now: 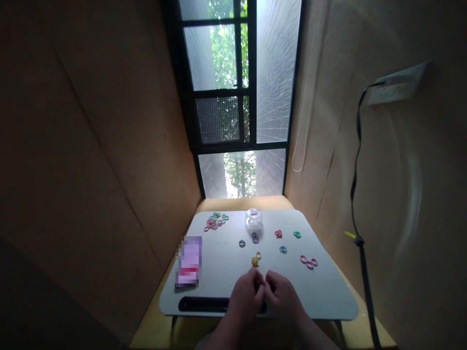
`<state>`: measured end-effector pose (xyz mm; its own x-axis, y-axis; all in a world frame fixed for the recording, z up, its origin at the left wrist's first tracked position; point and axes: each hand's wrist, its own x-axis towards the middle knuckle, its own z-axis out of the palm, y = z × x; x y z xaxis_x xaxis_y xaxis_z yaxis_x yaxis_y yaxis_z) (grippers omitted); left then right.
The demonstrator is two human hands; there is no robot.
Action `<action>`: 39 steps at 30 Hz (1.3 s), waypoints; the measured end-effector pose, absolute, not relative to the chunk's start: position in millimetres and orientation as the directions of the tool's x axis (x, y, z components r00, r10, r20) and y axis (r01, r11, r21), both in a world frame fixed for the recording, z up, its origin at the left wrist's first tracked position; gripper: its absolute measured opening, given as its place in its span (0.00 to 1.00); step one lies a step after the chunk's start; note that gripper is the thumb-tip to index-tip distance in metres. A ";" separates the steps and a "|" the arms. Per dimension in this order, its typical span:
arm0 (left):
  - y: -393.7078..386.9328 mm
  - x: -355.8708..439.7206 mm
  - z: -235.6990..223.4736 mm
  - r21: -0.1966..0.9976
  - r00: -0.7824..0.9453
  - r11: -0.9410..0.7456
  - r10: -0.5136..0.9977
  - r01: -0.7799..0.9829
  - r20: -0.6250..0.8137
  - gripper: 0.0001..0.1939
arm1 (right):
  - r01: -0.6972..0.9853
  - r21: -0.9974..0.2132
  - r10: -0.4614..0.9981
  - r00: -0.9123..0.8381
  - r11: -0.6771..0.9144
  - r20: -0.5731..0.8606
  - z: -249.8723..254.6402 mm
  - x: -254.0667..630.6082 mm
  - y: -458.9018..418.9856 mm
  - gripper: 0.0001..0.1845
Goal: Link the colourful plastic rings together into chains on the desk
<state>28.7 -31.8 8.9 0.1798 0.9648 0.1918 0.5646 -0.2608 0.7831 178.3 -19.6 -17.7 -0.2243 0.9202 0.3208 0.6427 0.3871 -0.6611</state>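
Observation:
My left hand and my right hand meet over the near middle of the white table. Both are closed, fingertips pinched together; whatever they hold is hidden or too small to make out. Just beyond them lies a small cluster of yellow bands. Small ring-like bands in separate groups lie farther off: purple, dark grey, blue, red, green and pink. A mixed pile of coloured bands sits at the far left.
A clear round jar stands at the table's far edge. A phone-like slab, pixelated, lies on the left. The table has a dark slot along its near edge. Wooden walls rise on both sides; a black cable hangs at right.

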 end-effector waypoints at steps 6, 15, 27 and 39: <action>-31.5 29.0 4.7 0.782 0.163 -0.267 0.964 0.563 0.211 0.02 | 0.648 -0.656 0.920 -0.219 0.387 0.326 -18.9 177.7 -19.2 0.11; -32.0 29.8 3.5 0.766 0.166 -0.277 0.961 0.580 0.221 0.02 | 0.633 -0.662 0.912 -0.209 0.401 0.353 -15.5 178.2 -22.9 0.10; -35.7 31.3 4.4 0.759 0.169 -0.278 0.961 0.588 0.221 0.01 | 0.618 -0.671 0.910 -0.215 0.409 0.356 -12.6 179.7 -26.0 0.10; -38.9 35.0 -0.3 0.740 0.181 -0.298 0.954 0.603 0.238 0.03 | 0.577 -0.696 0.900 -0.205 0.428 0.384 -15.0 180.6 -28.8 0.09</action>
